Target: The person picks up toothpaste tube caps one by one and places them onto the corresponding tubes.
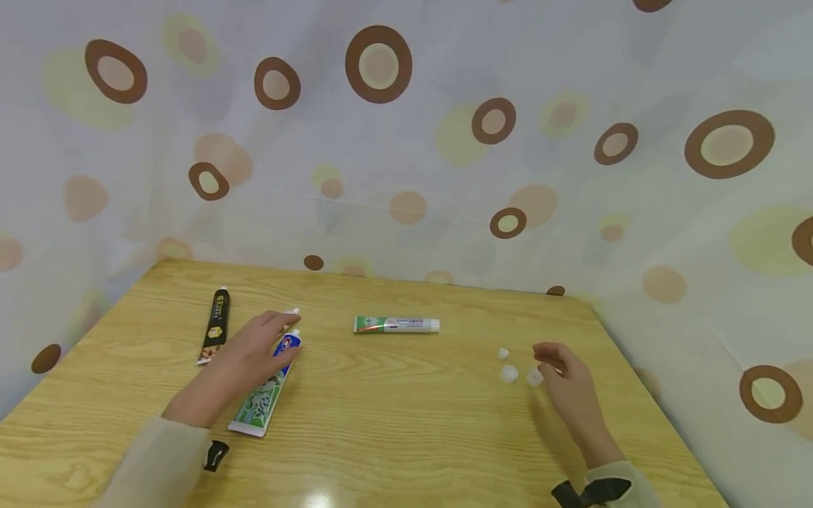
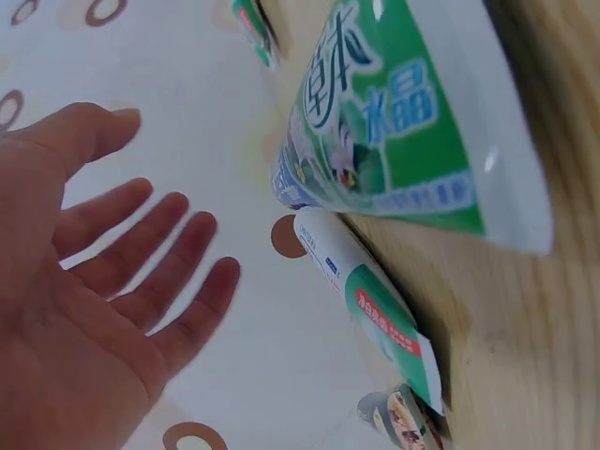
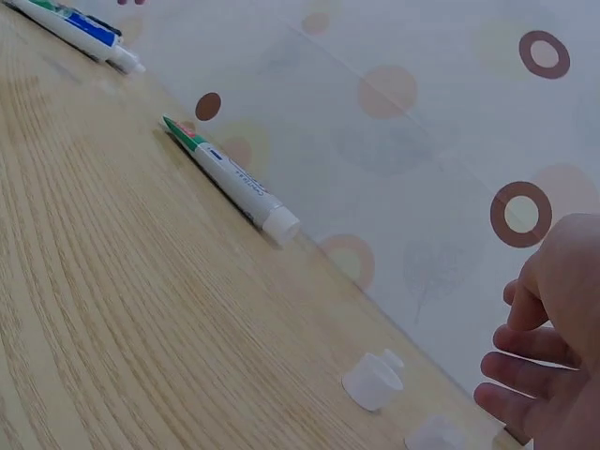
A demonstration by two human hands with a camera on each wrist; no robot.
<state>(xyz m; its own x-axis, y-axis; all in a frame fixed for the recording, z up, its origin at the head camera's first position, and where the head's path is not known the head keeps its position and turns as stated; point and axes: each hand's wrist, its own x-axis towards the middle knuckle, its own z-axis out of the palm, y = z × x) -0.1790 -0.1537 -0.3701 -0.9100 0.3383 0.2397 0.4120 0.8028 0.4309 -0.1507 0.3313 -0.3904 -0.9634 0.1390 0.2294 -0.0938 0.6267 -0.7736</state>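
My left hand (image 1: 244, 363) hovers with spread fingers over a green-and-blue toothpaste tube (image 1: 259, 403); the left wrist view shows its palm and fingers holding nothing. Beside that tube lies a white-and-green toothpaste tube (image 2: 361, 281), mostly hidden under the hand in the head view. Over at the right, my right hand (image 1: 574, 398) is held with loosely bent fingers by three small white caps. One cap (image 1: 535, 376) is right by its fingertips, another cap (image 1: 509, 374) sits just left, and the smallest cap (image 1: 503, 353) lies behind. Nothing shows between the right fingers.
A black toothpaste tube (image 1: 217, 321) lies at the table's left side. Across the back middle, a white-and-green toothpaste tube (image 1: 396, 324) points its white cap right. The wooden table (image 1: 406, 437) meets a dotted cloth (image 1: 406, 155) along its back and right sides.
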